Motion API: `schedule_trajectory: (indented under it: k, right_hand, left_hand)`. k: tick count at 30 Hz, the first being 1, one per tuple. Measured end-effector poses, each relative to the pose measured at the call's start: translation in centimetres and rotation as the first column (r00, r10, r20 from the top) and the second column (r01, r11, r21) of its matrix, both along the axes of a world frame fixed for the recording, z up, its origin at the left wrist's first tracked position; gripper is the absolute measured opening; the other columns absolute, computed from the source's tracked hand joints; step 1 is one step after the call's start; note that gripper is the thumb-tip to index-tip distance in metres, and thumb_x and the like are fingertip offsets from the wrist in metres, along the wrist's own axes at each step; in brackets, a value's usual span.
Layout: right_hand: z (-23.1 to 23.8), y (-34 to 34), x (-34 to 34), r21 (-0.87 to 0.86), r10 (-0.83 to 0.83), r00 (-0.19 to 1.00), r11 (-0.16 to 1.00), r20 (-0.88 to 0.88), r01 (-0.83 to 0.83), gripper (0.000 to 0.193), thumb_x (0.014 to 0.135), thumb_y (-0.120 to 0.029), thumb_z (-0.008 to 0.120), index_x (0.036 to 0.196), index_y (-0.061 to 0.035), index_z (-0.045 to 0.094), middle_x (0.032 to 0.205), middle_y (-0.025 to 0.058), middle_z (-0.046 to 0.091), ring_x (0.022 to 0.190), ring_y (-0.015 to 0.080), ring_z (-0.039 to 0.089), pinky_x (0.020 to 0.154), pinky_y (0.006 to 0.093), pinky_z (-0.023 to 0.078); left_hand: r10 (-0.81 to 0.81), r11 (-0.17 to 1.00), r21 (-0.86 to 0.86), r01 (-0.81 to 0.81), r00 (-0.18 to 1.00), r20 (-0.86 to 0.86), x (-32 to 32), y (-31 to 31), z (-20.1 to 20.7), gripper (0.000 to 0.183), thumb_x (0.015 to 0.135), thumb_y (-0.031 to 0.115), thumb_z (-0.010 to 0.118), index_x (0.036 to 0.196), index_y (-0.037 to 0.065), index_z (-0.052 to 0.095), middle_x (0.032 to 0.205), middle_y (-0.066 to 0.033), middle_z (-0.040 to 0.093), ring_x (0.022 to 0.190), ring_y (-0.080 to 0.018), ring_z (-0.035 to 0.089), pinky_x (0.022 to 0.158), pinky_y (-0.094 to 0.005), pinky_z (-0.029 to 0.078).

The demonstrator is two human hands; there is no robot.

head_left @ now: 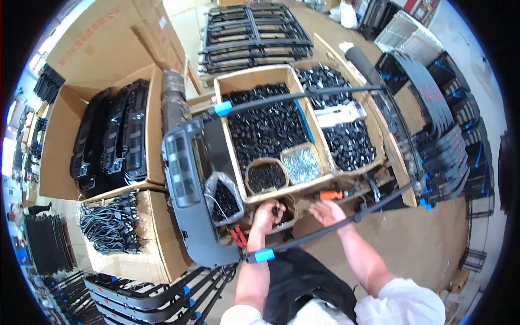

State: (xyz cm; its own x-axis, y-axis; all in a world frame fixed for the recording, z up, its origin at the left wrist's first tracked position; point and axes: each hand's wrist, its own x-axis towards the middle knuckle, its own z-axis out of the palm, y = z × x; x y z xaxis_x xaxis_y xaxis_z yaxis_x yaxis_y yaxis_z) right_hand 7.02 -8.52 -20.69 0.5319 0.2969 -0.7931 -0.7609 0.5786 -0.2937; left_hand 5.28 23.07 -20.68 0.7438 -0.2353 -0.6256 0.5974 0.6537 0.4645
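While a big black frame (184, 162) crosses the middle, the left hand (265, 218) pinches black bits (277, 209) between fingers; the right hand (327, 213) is loose.

The view looks from the left one of two fisheye cameras worn side by side on the person's head, facing steeply down and somewhat forward. It sits fairly close above the left hand (266, 218) and right hand (327, 213), below the middle of the picture. A white sleeve (403, 301) at the lower edge is nearer the lens, while the stacked black frames (253, 27) near the top lie farther off. Straight edges bow toward the round, dark rim.
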Motion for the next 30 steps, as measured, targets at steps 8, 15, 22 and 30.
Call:
schedule_trajectory:
  k: [8,15,22,30]
  right_hand:
    - [-4.9,1.3,2.9,-0.3,-0.004,0.988,0.953,-0.153,-0.043,0.055,0.106,-0.035,0.062,0.145,-0.0001,0.045,0.121,0.0287,0.066,0.102,0.039,0.072,0.081,0.0461,0.065]
    - [-5.1,3.9,5.7,-0.442,-0.269,0.929,0.887,-0.253,0.136,0.073,0.104,-0.063,0.052,0.155,-0.0129,0.038,0.126,0.0312,0.065,0.1,0.039,0.073,0.072,0.0476,0.064]
    - [-4.3,3.8,4.4,-0.458,-0.125,0.975,0.888,-0.182,0.029,0.069,0.097,-0.061,0.061,0.131,-0.0012,0.057,0.108,0.0226,0.075,0.077,0.031,0.075,0.059,0.0382,0.058]
    - [-2.1,-3.2,-0.3,-0.276,-0.093,0.994,0.955,0.055,0.104,0.023,0.094,-0.038,0.071,0.103,-0.0183,0.063,0.086,0.0007,0.07,0.069,0.0209,0.07,0.055,0.035,0.051]
  left_hand:
    - [0.022,1.0,0.001,-0.022,0.997,0.079,-0.2,-0.3,1.1,0.033,0.106,0.017,0.055,0.133,0.001,0.067,0.098,-0.0031,0.067,0.083,-0.0169,0.063,0.068,-0.0303,0.049]
    - [0.084,0.996,-0.034,-0.083,0.996,0.027,-1.0,0.5,2.5,0.033,0.105,0.015,0.057,0.133,0.001,0.066,0.097,-0.0003,0.062,0.081,-0.012,0.057,0.066,-0.0259,0.045]
    - [0.128,0.992,-0.012,-0.128,0.992,-0.01,-2.3,-0.3,1.4,0.023,0.105,0.014,0.061,0.125,0.003,0.063,0.095,-0.0039,0.065,0.078,-0.0145,0.059,0.064,-0.0271,0.048]
    - [0.195,0.955,-0.225,-0.193,0.981,-0.011,-3.7,-1.3,3.4,0.021,0.104,0.014,0.064,0.123,0.005,0.067,0.099,-0.0035,0.067,0.084,-0.015,0.063,0.07,-0.0285,0.053]
